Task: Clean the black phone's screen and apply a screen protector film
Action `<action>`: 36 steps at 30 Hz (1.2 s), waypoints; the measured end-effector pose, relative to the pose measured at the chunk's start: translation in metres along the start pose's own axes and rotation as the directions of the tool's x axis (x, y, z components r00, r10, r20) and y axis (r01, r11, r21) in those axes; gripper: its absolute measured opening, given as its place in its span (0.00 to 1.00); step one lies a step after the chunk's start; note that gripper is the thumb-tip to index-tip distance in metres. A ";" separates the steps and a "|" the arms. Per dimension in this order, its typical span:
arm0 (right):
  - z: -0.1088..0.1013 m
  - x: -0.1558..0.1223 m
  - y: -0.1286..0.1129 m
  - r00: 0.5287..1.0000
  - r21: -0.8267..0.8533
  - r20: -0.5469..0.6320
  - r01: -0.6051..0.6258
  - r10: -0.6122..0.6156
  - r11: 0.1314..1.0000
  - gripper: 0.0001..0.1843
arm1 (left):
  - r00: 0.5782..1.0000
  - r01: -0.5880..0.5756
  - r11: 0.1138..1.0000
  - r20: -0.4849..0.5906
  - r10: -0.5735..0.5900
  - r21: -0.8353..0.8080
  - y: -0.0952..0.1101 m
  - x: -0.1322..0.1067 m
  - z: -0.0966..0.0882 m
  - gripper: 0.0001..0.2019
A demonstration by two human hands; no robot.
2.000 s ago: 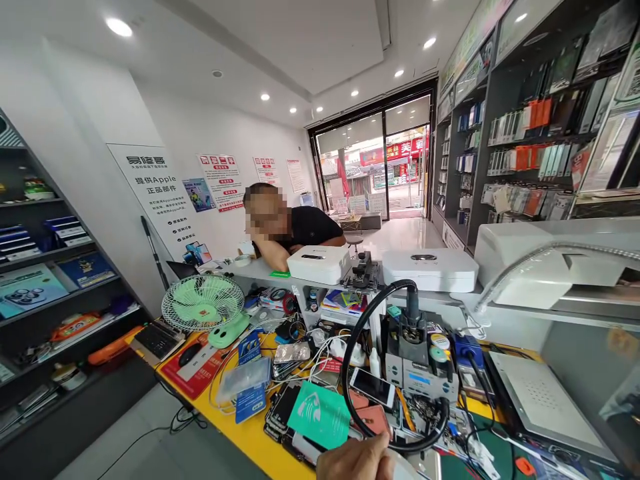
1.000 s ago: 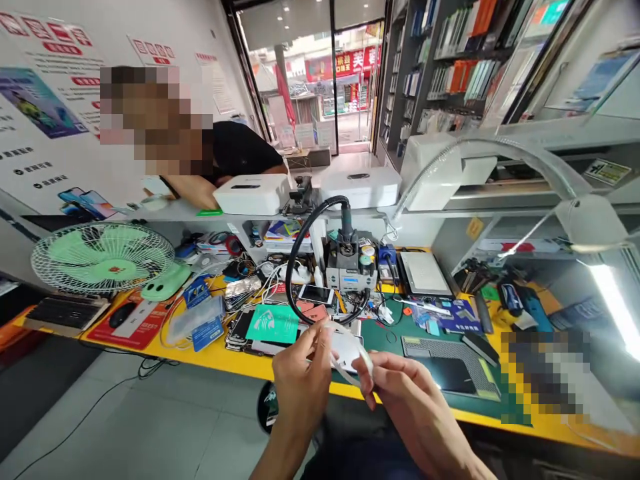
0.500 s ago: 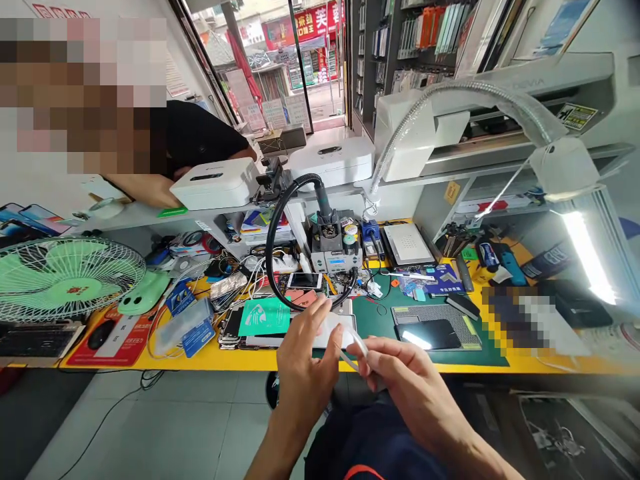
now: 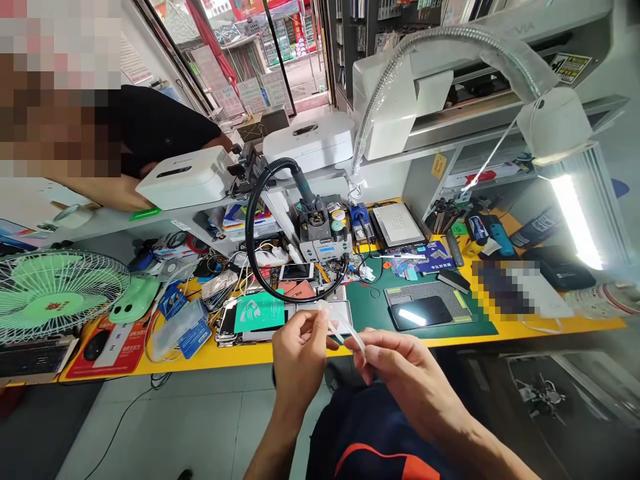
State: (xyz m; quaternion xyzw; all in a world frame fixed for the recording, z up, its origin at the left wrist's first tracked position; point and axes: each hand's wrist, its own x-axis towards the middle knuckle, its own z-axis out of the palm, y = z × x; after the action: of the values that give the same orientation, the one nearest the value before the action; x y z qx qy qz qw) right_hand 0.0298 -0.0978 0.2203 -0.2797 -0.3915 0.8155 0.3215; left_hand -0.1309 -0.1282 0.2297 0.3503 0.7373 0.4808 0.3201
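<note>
Between my two hands, in front of the bench edge, is a thin, whitish, see-through plastic piece with narrow strip-like edges; its exact kind I cannot make out. My left hand pinches its upper left end between thumb and fingers. On the right side, my right hand grips the other end with thumb and forefinger. Behind them on the bench lie a green packet and a pale phone-sized tray or frame. A dark phone rests on a perforated mat beyond my right hand.
A hot-air station with a looped black hose stands at the back of the yellow bench. A green fan is at left, a lit lamp at right. Another person's arm rests on the shelf.
My left hand's fingers have closed from a wider spread into a pinch on the plastic piece. The right hand keeps its grip. The view has shifted slightly.
</note>
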 end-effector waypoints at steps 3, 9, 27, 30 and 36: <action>-0.002 0.001 -0.001 1.000 0.005 -0.015 -0.002 0.002 1.000 0.14 | 0.986 0.128 0.988 0.122 -0.116 -0.091 -0.001 0.001 0.004 0.16; -0.005 0.003 -0.005 1.000 0.060 -0.021 0.022 -0.021 0.998 0.13 | 0.916 0.223 0.970 0.361 -0.176 -0.094 -0.013 -0.007 0.016 0.17; -0.018 -0.016 -0.001 0.992 0.096 -0.081 -0.092 0.100 0.991 0.13 | 0.931 -0.364 0.875 0.110 0.347 0.321 0.003 0.009 0.004 0.08; -0.020 -0.019 -0.003 0.994 0.138 -0.080 -0.068 0.079 0.988 0.14 | 0.959 -0.276 0.915 0.142 0.244 0.293 0.010 0.004 0.009 0.09; -0.019 -0.019 -0.006 0.993 0.188 -0.081 -0.067 0.083 0.980 0.11 | 0.981 -0.174 0.949 0.132 0.143 0.262 0.014 -0.002 0.013 0.09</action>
State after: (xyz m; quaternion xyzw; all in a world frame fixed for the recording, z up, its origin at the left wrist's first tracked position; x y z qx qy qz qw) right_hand 0.0573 -0.1004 0.2189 -0.2988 -0.2885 0.8469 0.3321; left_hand -0.1160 -0.1195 0.2387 0.4752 0.7468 0.3790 0.2698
